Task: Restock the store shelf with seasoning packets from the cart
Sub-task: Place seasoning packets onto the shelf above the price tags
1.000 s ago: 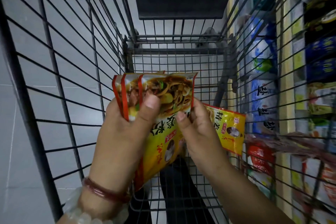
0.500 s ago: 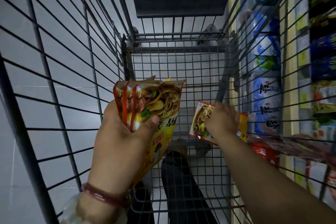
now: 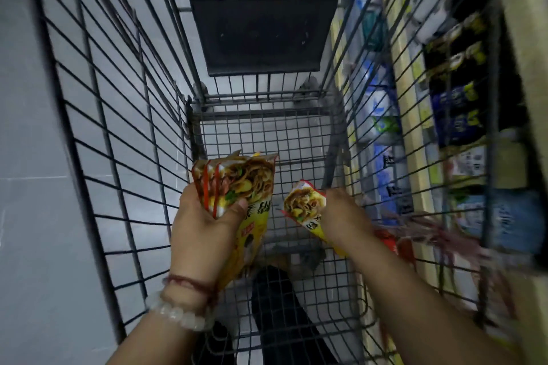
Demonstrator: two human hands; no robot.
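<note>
Both my hands are inside the wire cart point(image 3: 124, 157). My left hand point(image 3: 204, 231) grips a bunch of yellow and red seasoning packets point(image 3: 243, 184) printed with noodles, thumb across their front. My right hand point(image 3: 345, 218) holds a single packet of the same kind point(image 3: 304, 204), lifted off the cart floor and tilted to the left. The store shelf point(image 3: 415, 115) runs along the right, seen through the cart's wire side.
The shelf holds blue, white and dark bags behind pale price strips. Red packets point(image 3: 394, 243) sit low on the shelf beside my right wrist. A dark flap point(image 3: 261, 32) hangs at the cart's far end. Grey floor tiles point(image 3: 32, 187) lie left.
My right hand left the bunch, reached to the cart's right side and picked up a single packet, which it now holds higher. My left hand kept its grip on the bunch.
</note>
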